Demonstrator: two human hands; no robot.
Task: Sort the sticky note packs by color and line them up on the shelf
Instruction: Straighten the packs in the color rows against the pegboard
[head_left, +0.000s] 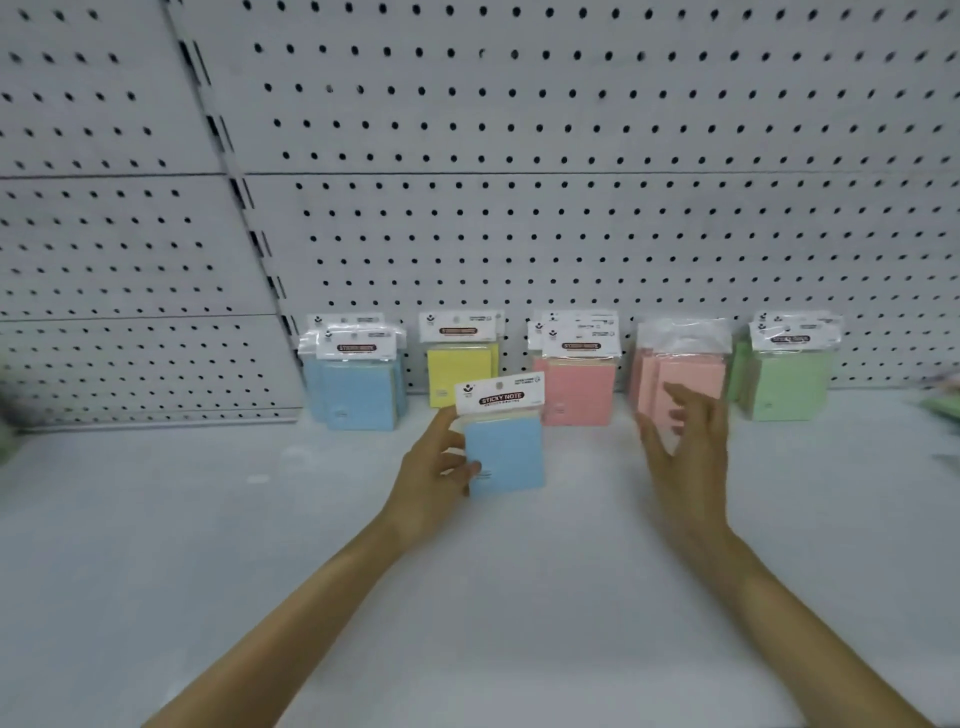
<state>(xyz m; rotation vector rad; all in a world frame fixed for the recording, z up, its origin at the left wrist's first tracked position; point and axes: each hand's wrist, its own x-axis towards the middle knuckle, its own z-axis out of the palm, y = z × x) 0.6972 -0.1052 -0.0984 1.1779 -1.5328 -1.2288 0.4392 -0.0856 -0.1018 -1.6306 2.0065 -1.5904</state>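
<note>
White pegboard (571, 156) backs a pale shelf (260, 545), with five colour groups standing along its far edge. Recommended: carry the held pack left to the blue stack (358, 384) and stand it upright, header outward, flush. Left hand (434, 467) grips the blue sticky note pack (504, 447) by its left edge, in front of the yellow stack (460, 374). Right hand (685, 457) hovers in front of the salmon stack (685, 364), fingers spread, holding nothing.

My 1 view, from my head, faces forward and down, near my left hand (431, 470) gripping the blue pack (506, 452); pegboard (571, 208) beyond it.
</note>
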